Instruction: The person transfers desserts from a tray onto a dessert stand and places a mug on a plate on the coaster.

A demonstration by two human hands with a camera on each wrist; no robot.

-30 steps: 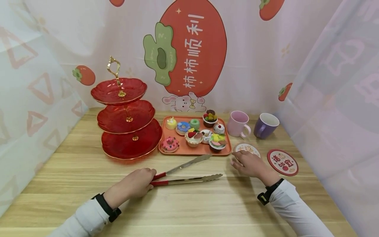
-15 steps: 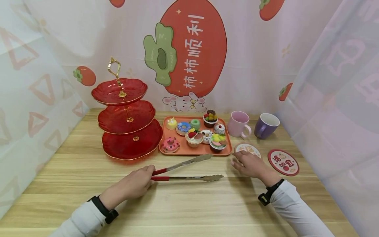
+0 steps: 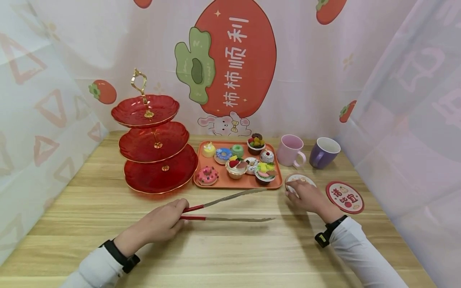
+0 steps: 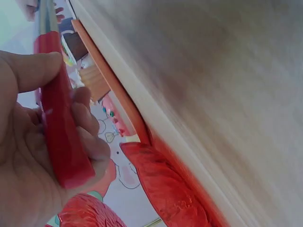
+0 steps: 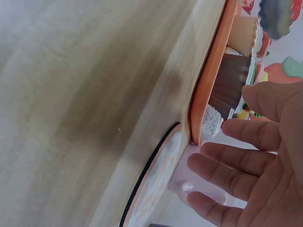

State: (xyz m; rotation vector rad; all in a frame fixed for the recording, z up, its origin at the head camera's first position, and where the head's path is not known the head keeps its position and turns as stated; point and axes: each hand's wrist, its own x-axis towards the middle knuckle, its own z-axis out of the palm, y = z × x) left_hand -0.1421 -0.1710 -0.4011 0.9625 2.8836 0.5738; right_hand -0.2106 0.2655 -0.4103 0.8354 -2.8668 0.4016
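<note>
My left hand (image 3: 163, 222) grips a pair of metal tongs (image 3: 234, 197) by the red handles; in the left wrist view the fingers curl round the red handle (image 4: 64, 127). The tongs' arms are spread apart and point right, in front of the orange tray (image 3: 235, 186). My right hand (image 3: 306, 196) holds nothing. In the right wrist view its fingers (image 5: 227, 175) are loosely extended. It hovers by the near edge of a round white coaster (image 3: 300, 179), partly covering it in the head view.
Toy cakes and donuts, such as a pink donut (image 3: 207, 175), crowd the tray. A red three-tier stand (image 3: 160, 176) rises at left. A pink mug (image 3: 289, 150) and a purple mug (image 3: 323, 153) stand at back right, near a red-rimmed coaster (image 3: 345, 197).
My left hand has shifted slightly left and back, and the tongs' tips now look turned edge-on. The right hand has moved a little right, further over the white coaster.
</note>
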